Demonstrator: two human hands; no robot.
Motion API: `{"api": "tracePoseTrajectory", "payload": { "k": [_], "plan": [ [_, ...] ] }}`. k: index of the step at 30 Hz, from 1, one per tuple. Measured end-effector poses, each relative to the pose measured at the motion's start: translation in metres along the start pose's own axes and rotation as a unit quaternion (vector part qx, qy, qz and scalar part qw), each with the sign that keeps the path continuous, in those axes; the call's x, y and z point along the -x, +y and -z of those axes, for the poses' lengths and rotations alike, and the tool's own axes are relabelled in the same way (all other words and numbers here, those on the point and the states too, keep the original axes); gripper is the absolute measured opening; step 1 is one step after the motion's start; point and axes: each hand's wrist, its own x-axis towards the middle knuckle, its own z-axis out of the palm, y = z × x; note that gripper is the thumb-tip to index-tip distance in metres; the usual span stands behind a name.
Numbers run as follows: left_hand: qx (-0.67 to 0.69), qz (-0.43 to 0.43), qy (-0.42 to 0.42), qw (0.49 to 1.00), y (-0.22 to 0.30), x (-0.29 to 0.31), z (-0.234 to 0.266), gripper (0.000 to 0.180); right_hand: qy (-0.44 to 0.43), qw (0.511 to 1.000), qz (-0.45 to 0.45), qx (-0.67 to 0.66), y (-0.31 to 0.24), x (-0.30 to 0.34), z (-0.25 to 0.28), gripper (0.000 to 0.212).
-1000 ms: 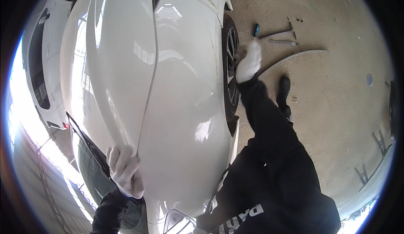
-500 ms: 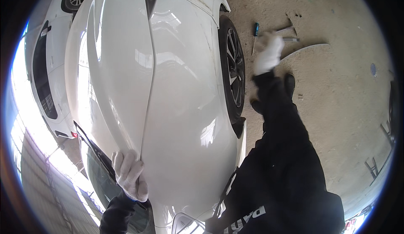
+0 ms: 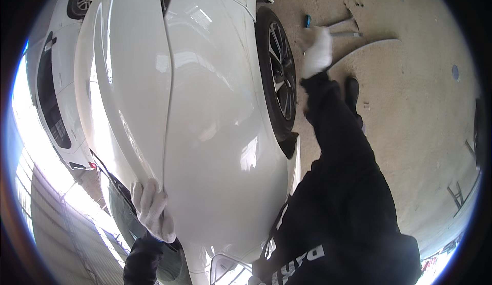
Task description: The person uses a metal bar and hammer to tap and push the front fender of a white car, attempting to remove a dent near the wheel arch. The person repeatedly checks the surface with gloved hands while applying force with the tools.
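My left hand (image 3: 149, 209), in a white knit glove, lies with its fingers stretched over the rear edge of a white car's hood (image 3: 136, 80), beside the seam with the fender (image 3: 215, 116). That hand holds nothing I can see. Out over the floor past the front wheel (image 3: 277, 75), my right hand (image 3: 318, 53) wears a white glove too. Motion smears its fingers, so what they hold, if anything, is unclear. Near it on the floor are a blue-handled screwdriver (image 3: 307, 21), partly hidden by the hand, and a long curved metal bar (image 3: 366, 45).
Two more metal tools (image 3: 346, 34) lie beyond my right hand. My dark shoe (image 3: 352, 93) stands on the dusty floor (image 3: 410, 131). A second white car (image 3: 56, 80) is parked at the left. The windshield (image 3: 120, 210) borders my left hand, and a side mirror (image 3: 223, 267) is nearer.
The view has shifted, so the car sits farther left in the picture. My right hand now covers the screwdriver's shaft. My left hand keeps its place on the hood edge.
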Motion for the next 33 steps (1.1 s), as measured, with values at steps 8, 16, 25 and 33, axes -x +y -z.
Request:
{"api": "tracePoseTrajectory", "payload": {
  "k": [8,16,25,33],
  "plan": [
    [0.009,0.001,0.011,1.000,0.002,-0.002,-0.003,0.048,-0.209,0.798,0.379,0.420,-0.002,0.015,-0.051,0.028],
    [0.009,-0.007,0.030,0.999,0.000,-0.001,-0.006,0.048,-0.437,0.877,0.056,0.192,-0.053,0.183,0.042,0.069],
    [-0.005,-0.006,0.020,1.000,0.001,0.002,-0.003,0.049,-0.432,0.853,0.166,0.243,-0.067,0.152,0.003,0.085],
    [-0.009,-0.010,-0.003,1.000,-0.001,0.003,-0.002,0.053,-0.410,0.870,0.175,0.210,-0.056,0.130,-0.019,0.079]
  ]
}}
